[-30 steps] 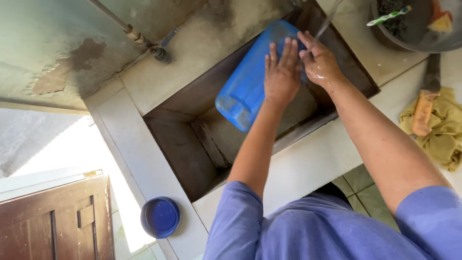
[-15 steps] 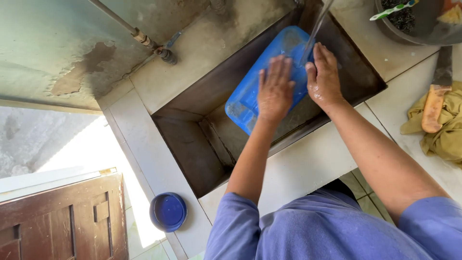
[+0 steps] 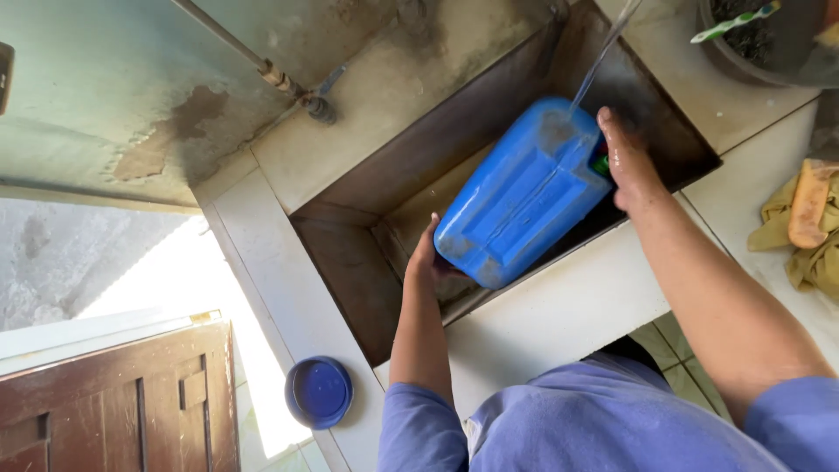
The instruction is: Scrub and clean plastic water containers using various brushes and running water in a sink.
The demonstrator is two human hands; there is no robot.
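Observation, head view. Landmark: the sink (image 3: pixel 367 262), a deep dark rectangular basin set in a pale tiled counter (image 3: pixel 559 306).

Blue jerrycan (image 3: pixel 524 192): plastic, flat-sided, lying tilted across the sink's opening, one end low near the sink's front wall, the other raised toward the far corner. A thin stream of water (image 3: pixel 599 61) falls from above onto its raised end.

Left hand (image 3: pixel 428 253): arm extended straight down from a blue sleeve into the sink, forearm crossing the front rim. Hand sits at the jerrycan's lower end, tucked partly under it, touching it. Fingers hidden behind the can; cannot tell whether they are curled round it or flat.

Right hand (image 3: pixel 625 162): arm reaches in diagonally over the sink's front rim, elbow bent, wrist roughly straight. Wet, fingers together and extended, pressed flat against the jerrycan's raised end just beside the point where the water lands. Palm-on contact, not a closed grip.

Surroundings relative to the sink: blue round lid (image 3: pixel 319 392) on the counter edge at the near left corner; metal pipe with tap (image 3: pixel 301 92) on the stained wall behind; yellow cloth (image 3: pixel 800 245) on the counter to the right; dark pot (image 3: pixel 769 39) beyond the far right corner.
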